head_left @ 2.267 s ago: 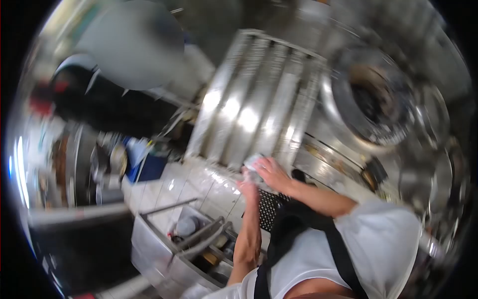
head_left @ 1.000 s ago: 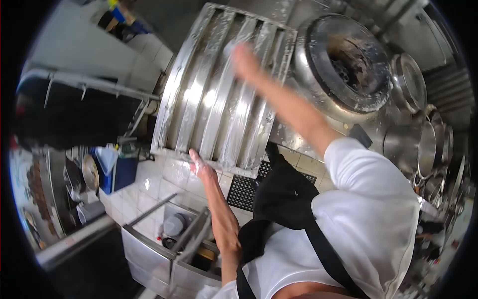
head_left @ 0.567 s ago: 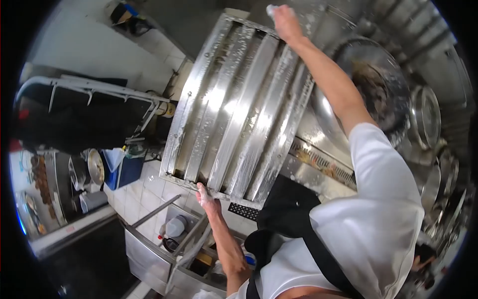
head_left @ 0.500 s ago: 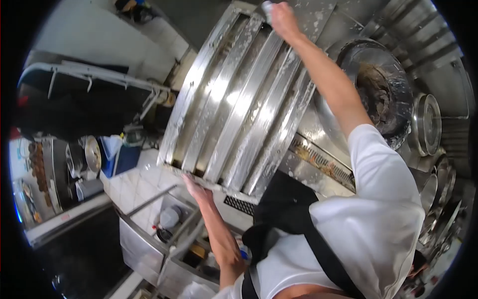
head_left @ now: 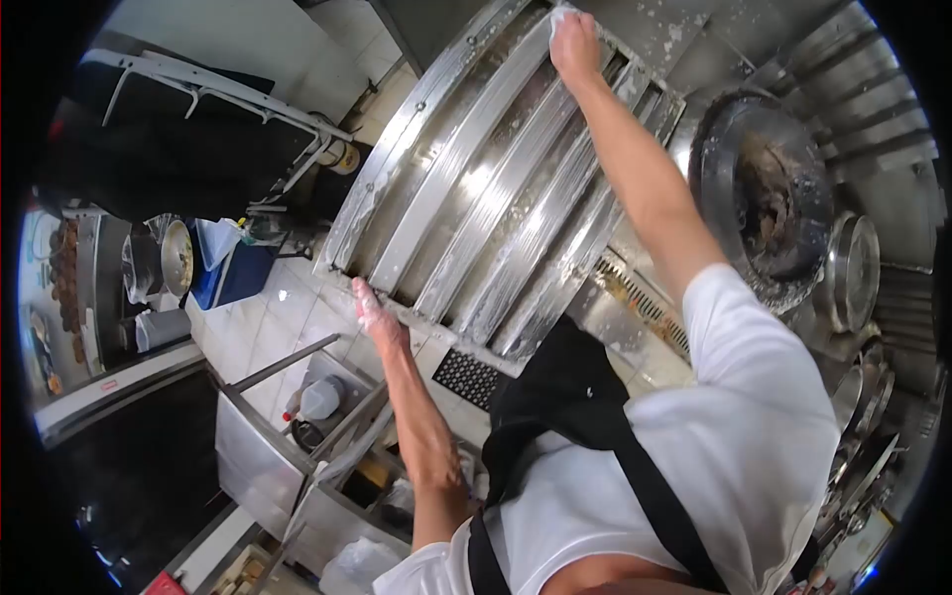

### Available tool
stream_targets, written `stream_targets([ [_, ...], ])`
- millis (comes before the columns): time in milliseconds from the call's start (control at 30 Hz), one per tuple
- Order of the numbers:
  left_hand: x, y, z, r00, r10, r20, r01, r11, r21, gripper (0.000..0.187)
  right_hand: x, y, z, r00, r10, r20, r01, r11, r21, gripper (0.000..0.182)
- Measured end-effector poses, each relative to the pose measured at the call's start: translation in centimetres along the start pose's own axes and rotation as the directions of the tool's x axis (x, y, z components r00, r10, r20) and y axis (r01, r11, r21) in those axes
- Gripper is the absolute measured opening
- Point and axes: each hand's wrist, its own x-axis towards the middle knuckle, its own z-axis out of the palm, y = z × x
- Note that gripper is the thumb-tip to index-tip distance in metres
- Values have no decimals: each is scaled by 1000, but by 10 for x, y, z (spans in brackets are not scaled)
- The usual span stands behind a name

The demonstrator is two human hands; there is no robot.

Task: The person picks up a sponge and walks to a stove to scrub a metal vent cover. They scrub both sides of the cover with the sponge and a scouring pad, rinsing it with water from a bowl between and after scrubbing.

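Note:
A large metal baffle filter (head_left: 486, 188) with long parallel slats, wet with suds, is held tilted in front of me. My right hand (head_left: 575, 45) is closed around a white cloth (head_left: 561, 16) pressed on a slat near the panel's far edge. At the near left corner, my left hand (head_left: 377, 317) has suds on it and supports the panel's lower edge; its fingers are partly hidden, so its grip is unclear.
To the right sits a large dark round pan (head_left: 769, 198) with murky residue, beside metal lids (head_left: 855, 273). A steel cart (head_left: 263, 456) stands at lower left, a blue bin (head_left: 233, 273) behind it. A white rack (head_left: 198, 79) is at upper left.
My right hand has moved down along the panel with the cloth, from beyond its far edge onto a slat. The panel's view has shifted slightly, and my left hand sits a little higher.

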Motion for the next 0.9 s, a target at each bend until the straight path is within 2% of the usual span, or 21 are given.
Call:
stream_targets([
  [33, 6, 3, -4, 1000, 8, 14, -8, 1000, 10, 56, -22, -22, 12, 993, 34, -117, -13, 984, 176, 27],
  [100, 12, -9, -4, 999, 7, -35, -3, 995, 102, 57, -98, -45, 71, 998, 34, 58, -54, 923, 382, 25],
  [133, 1, 6, 13, 996, -78, 39, 78, 997, -14, 59, -140, -11, 161, 765, -639, -77, 627, 767, -135, 20],
  [167, 0, 7, 14, 978, -172, 118, 184, 978, -100, 62, -191, -29, 175, 720, -694, 23, 689, 710, -143, 22],
  [233, 9, -24, -23, 983, 10, 186, -12, 1000, 5, 64, -296, -75, 198, 595, -772, 223, 802, 587, -110, 26],
  [300, -7, -4, -2, 988, -152, -37, 153, 988, 20, 62, -226, -66, 144, 783, -573, 243, 523, 817, 243, 30],
  [333, -13, -2, 2, 973, -191, -128, 191, 981, -13, 56, -167, -60, 107, 850, -404, 339, 486, 849, -207, 23],
  [400, -24, 0, 11, 975, -161, -150, 163, 987, 5, 54, -58, -44, 24, 983, -158, -89, 152, 986, -71, 25],
  [433, -32, 6, 5, 976, -137, -171, 148, 988, 52, 53, -4, -37, -19, 955, -20, -294, 48, 995, 88, 26],
  [467, -28, 5, -2, 970, -129, -205, 136, 990, 20, 49, 48, 5, -37, 738, -560, -376, 194, 710, -677, 25],
  [500, -22, 8, 0, 976, -124, -179, 129, 991, 16, 49, 40, 10, -25, 722, -568, -395, 183, 708, -683, 25],
  [533, -19, 12, -2, 985, -30, -168, 45, 995, 87, 46, 16, 6, -5, 847, -243, -472, 169, 966, -194, 24],
  [567, -18, 15, -1, 988, 61, -145, -39, 988, 153, 43, -18, -6, 8, 929, 70, -364, 65, 936, 345, 24],
  [633, -21, 43, 14, 998, 52, -34, -49, 994, 93, 39, -151, -37, 61, 938, -341, -63, 346, 904, 250, 26],
  [667, -19, 42, 16, 997, 64, -45, -58, 990, 127, 42, -224, -49, 120, 975, -222, -29, 203, 817, 540, 22],
  [700, -14, 43, 9, 997, 65, -40, -57, 982, 178, 45, -286, -65, 138, 875, -439, 204, 363, 873, 325, 20],
  [733, -7, 46, -30, 963, 93, 254, -126, 985, 119, 44, -329, -87, 169, 656, -727, 202, 718, 684, 128, 15],
  [767, 5, 44, -48, 836, 125, 535, -156, 988, 13, 43, -367, -110, 169, 855, -518, 2, 490, 809, 324, 19],
  [800, -31, 74, -14, 931, 172, 321, -279, 904, 324, 48, -370, -111, 162, 917, -391, 79, 315, 832, 457, 20],
  [833, -47, 103, -1, 943, 171, 285, -267, 902, 340, 46, -371, -110, 130, 933, -359, 35, 296, 816, 497, 20],
  [900, -41, 137, 0, 893, 305, 331, -445, 709, 547, 48, -376, -93, 12, 928, -364, -82, 363, 834, 414, 16],
])
